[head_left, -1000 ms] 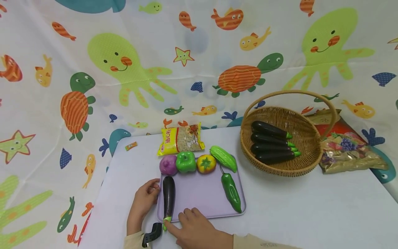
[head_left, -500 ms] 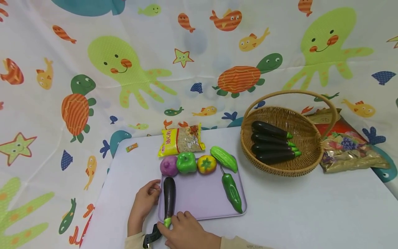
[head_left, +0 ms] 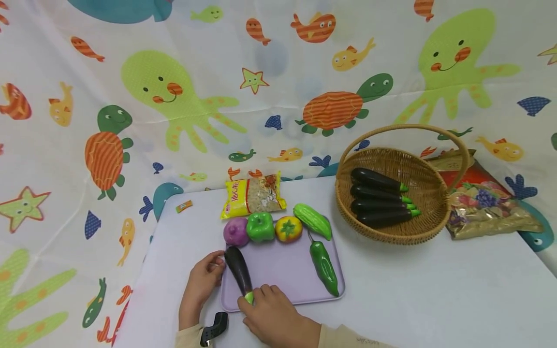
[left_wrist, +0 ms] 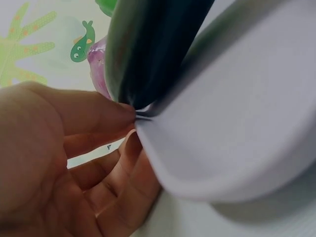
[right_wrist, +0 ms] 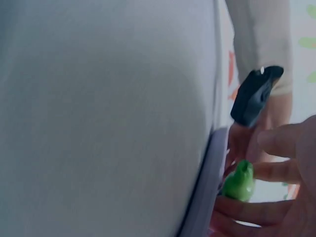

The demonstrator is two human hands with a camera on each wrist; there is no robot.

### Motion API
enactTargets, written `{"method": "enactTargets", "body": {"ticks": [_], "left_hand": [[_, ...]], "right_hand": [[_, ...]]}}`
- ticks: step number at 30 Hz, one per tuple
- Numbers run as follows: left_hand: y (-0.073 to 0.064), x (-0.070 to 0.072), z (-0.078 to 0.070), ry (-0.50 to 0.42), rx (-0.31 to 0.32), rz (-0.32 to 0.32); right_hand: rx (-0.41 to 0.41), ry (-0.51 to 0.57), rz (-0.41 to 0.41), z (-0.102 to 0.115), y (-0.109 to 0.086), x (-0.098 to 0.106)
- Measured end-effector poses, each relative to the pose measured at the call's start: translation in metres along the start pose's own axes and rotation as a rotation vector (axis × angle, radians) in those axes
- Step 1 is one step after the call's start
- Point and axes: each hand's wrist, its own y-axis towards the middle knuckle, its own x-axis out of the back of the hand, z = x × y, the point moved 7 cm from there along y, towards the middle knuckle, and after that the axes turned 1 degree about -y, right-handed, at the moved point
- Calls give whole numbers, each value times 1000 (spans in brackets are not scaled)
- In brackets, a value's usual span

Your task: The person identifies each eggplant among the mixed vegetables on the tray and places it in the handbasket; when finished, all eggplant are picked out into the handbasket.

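Observation:
A dark purple toy eggplant [head_left: 238,268] lies slanted at the left of a lilac tray [head_left: 283,268], its green stem end toward me. At that stem end is my right hand [head_left: 278,316]; in the right wrist view its fingers lie about the green cap [right_wrist: 239,185]. My left hand [head_left: 203,278] holds the tray's left rim, the thumb on its edge in the left wrist view, close to the eggplant's [left_wrist: 153,54] dark tip. Along the tray's back sit a purple onion [head_left: 236,232], green bell pepper [head_left: 260,227], yellow-red tomato-like fruit [head_left: 288,229] and bitter melon [head_left: 312,221]; a long green pepper [head_left: 324,268] lies right.
A wicker basket [head_left: 404,238] with several eggplants [head_left: 378,179] stands at the back right, a red-gold bag [head_left: 489,208] beside it. Behind the tray lies a yellow snack bag [head_left: 254,195]. A small orange-green packet [head_left: 184,206] lies at the back left of the white table [head_left: 391,295].
The eggplant's stem end has swung right and inward over the tray, with my right hand moving alongside it. The eggplant now slants instead of standing nearly parallel to the left rim. My left hand stays put.

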Motion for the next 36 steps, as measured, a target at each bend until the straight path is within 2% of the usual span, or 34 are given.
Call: {"method": "enactTargets", "body": {"ticks": [5, 11, 15, 18, 21, 24, 31, 33, 36], "left_hand": [[-1, 1, 0, -2, 15, 1], [0, 0, 0, 4, 23, 2], [0, 0, 0, 0, 25, 6], [0, 0, 0, 3, 22, 5], [-1, 1, -1, 7, 17, 2], [0, 1, 0, 6, 16, 1], [-1, 1, 1, -2, 26, 4], [-1, 0, 1, -2, 25, 5], [-1, 0, 1, -2, 25, 6]], "right_hand": [[-84, -32, -126, -15, -2, 6], [-147, -7, -246, -34, -2, 12], [-178, 17, -272, -48, -3, 14], [-211, 67, -231, -57, -4, 14], [-266, 171, -162, -67, -6, 12], [-322, 315, -127, -75, -9, 11], [-369, 634, -202, -83, -14, 10], [-400, 727, -204, -87, -16, 9], [-479, 910, -166, -92, -17, 4]]}}
